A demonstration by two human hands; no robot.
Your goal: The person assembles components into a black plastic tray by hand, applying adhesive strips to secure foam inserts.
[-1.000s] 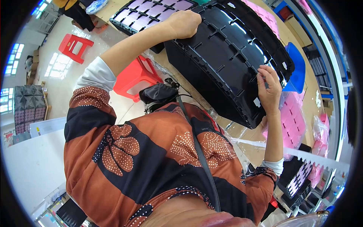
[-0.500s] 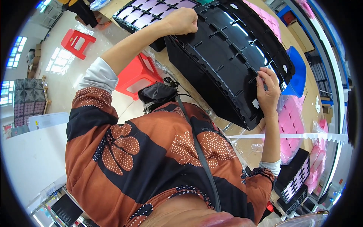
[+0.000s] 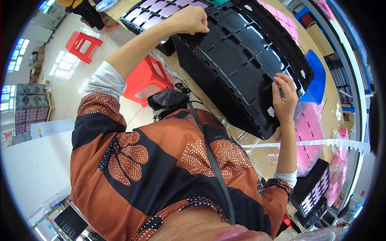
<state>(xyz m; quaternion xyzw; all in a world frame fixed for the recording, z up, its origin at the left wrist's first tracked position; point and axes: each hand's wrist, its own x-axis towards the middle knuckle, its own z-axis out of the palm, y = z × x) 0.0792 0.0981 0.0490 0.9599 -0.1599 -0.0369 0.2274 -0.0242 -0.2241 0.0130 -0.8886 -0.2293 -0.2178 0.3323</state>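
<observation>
A tall stack of glossy black plastic trays with moulded cross-shaped ridges stands slantwise on the table in front of me. At the stack's far left end, my left hand is closed, fingertips pinched down at the top tray's edge. My right hand is at the near right end, its thumb and bent fingers pinching at a ridge of the top tray. Whatever lies between the fingertips is mostly hidden. A small white tab shows on the tray beside my right wrist. Beyond the left hand sits another black tray with lilac pockets.
Pink trays in clear film lie right of the stack, near a blue plastic bin. A white strip crosses by my right forearm. Red stools stand on the left floor. A black bag is close to my body.
My left hand has shifted slightly left and its fingertips point down more at the tray's edge. The right hand has barely moved.
</observation>
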